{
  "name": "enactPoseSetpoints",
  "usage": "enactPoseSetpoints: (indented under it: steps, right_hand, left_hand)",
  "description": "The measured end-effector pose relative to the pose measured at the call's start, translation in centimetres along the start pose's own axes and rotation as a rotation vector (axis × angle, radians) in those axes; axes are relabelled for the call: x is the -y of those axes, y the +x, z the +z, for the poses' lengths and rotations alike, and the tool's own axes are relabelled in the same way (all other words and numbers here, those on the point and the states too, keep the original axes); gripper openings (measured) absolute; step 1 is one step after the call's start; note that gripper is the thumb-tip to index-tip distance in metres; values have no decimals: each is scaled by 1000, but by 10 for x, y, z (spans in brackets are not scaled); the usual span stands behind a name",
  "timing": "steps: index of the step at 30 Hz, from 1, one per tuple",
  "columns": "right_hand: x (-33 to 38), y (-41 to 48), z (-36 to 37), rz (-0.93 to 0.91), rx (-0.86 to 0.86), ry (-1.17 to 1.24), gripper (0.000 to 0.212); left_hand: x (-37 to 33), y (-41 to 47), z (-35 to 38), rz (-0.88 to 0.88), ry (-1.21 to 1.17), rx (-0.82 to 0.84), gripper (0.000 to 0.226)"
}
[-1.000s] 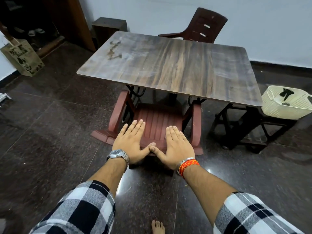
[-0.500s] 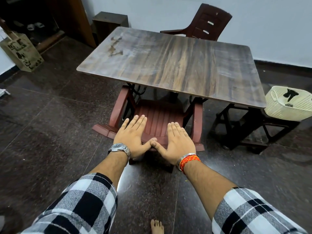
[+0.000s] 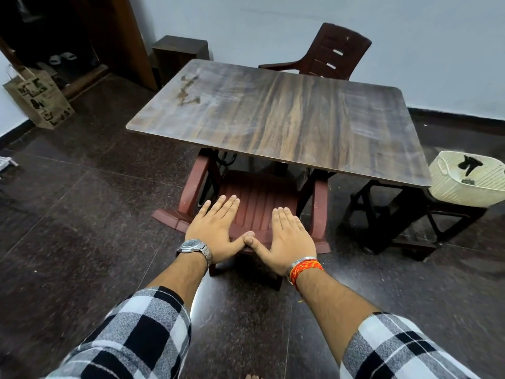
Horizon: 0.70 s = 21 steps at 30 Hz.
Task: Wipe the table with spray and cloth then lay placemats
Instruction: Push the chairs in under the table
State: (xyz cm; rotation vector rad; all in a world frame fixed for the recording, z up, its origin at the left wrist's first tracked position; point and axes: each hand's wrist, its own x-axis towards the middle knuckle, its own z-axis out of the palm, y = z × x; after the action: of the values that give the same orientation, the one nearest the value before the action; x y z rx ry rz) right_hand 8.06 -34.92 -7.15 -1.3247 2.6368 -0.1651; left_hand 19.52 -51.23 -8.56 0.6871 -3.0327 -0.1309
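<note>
A wood-grain table (image 3: 287, 124) stands ahead of me with a brown stain (image 3: 188, 90) near its far left corner. Nothing lies on its top. My left hand (image 3: 216, 231) and my right hand (image 3: 287, 239) are held out flat, palms down, thumbs touching, in front of the table's near edge and above a red-brown chair. Both hands hold nothing. A black spray-trigger shape (image 3: 468, 165) shows inside a cream basket (image 3: 459, 190) at the right. I see no cloth or placemats.
A red-brown plastic chair (image 3: 254, 203) is tucked under the near side. A dark brown chair (image 3: 328, 53) stands at the far side. The basket rests on a dark stool (image 3: 396, 222). A paper bag (image 3: 38, 98) and a small dark cabinet (image 3: 179, 57) stand at the left.
The view has shifted so the table sits lower and nearer in frame. My hands stay flat together in the same pose, thumbs touching.
</note>
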Motion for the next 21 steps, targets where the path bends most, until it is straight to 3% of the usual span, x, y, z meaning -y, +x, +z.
enactPoseSetpoints:
  steps: [13, 21]
  right_hand:
    - [1, 10, 1, -1, 10, 2, 109]
    - [24, 28, -13, -12, -54, 160, 103]
  left_hand:
    - [7, 8, -1, 24, -28, 11, 93]
    - [29, 6, -24, -36, -123, -33, 95]
